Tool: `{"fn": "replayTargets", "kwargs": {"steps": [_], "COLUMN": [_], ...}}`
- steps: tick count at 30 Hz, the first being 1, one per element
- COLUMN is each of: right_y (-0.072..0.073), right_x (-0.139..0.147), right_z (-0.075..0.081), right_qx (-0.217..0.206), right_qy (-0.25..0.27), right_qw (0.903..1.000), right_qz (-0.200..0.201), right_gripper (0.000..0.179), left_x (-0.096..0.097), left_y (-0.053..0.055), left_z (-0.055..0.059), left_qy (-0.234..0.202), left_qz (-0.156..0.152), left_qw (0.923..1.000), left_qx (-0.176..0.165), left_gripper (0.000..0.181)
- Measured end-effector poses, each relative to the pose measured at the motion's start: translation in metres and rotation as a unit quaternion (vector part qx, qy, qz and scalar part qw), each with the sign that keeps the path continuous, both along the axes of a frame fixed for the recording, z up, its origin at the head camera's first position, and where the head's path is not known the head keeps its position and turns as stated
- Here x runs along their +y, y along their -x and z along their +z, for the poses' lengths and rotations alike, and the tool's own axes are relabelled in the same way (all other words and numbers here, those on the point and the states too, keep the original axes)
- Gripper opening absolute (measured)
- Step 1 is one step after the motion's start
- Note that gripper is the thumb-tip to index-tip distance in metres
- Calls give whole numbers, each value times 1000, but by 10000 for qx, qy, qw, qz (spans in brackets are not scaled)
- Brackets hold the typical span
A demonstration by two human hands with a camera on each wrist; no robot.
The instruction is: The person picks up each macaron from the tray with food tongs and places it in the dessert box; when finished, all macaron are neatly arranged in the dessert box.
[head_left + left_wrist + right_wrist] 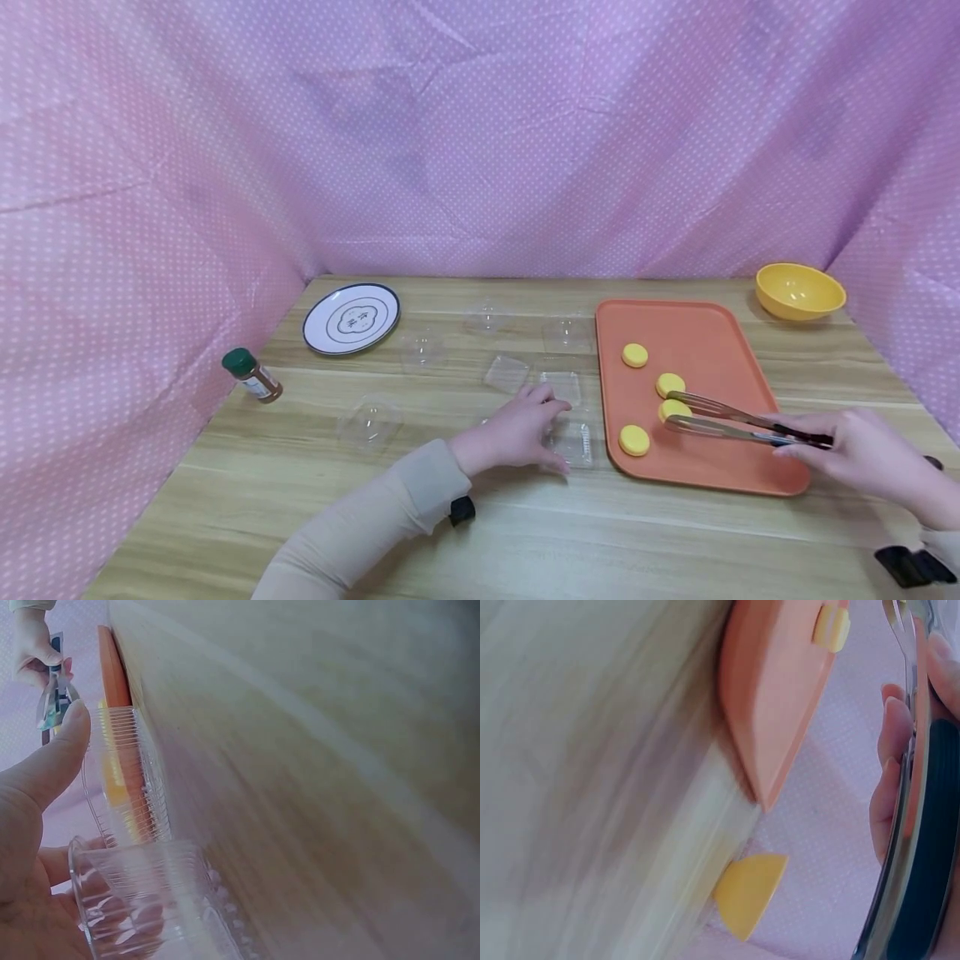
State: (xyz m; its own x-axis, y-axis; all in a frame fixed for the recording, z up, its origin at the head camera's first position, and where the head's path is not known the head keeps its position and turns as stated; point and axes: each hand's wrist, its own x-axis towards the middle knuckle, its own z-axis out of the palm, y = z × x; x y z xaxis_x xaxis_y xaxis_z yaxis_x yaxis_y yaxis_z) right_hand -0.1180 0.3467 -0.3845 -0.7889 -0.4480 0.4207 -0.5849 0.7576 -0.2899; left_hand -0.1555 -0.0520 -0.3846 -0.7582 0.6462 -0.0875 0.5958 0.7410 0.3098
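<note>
My right hand grips metal tongs with dark handles above the orange tray. The tong tips straddle one yellow macaron; whether they squeeze it I cannot tell. Behind the upper tip lies a second macaron. Others, one further back and one nearer the front, lie along the tray's left side. My left hand spreads its thumb and fingers around a clear plastic box beside the tray. In the left wrist view its thumb stretches along the ribbed clear boxes.
Clear domed lids and more clear plastic pieces are scattered left of the tray. A blue-rimmed white plate and a green-capped spice jar stand at the left. At the back right is a yellow bowl. Pink dotted cloth surrounds the table.
</note>
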Motion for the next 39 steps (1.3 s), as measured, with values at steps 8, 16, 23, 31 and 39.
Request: {"fn": "replayTargets", "kwargs": {"steps": [8, 16, 23, 31, 39], "right_y": [1, 6, 10, 10, 11], "right_x": [-19, -36, -54, -74, -90], "right_z": [9, 14, 15, 15, 14], "right_qx": [15, -32, 220, 138, -166], "right_qy": [-178, 30, 112, 129, 127], "right_qw": [9997, 10000, 9986, 9978, 9962], "right_qz": [-193, 34, 474, 636, 851], "right_gripper": [38, 42, 48, 42, 36], "left_x": [0, -1, -1, 0, 0], "left_y": [2, 4, 5, 9, 7], "left_z": [-2, -1, -2, -4, 0], "left_qy": [-95, -139, -200, -202, -216], "left_qz": [-24, -101, -111, -95, -11], "left_qw": [10000, 9998, 9997, 9998, 9996], "left_qx": [-10, 43, -41, -11, -182], "left_gripper": [87, 85, 86, 87, 86]}}
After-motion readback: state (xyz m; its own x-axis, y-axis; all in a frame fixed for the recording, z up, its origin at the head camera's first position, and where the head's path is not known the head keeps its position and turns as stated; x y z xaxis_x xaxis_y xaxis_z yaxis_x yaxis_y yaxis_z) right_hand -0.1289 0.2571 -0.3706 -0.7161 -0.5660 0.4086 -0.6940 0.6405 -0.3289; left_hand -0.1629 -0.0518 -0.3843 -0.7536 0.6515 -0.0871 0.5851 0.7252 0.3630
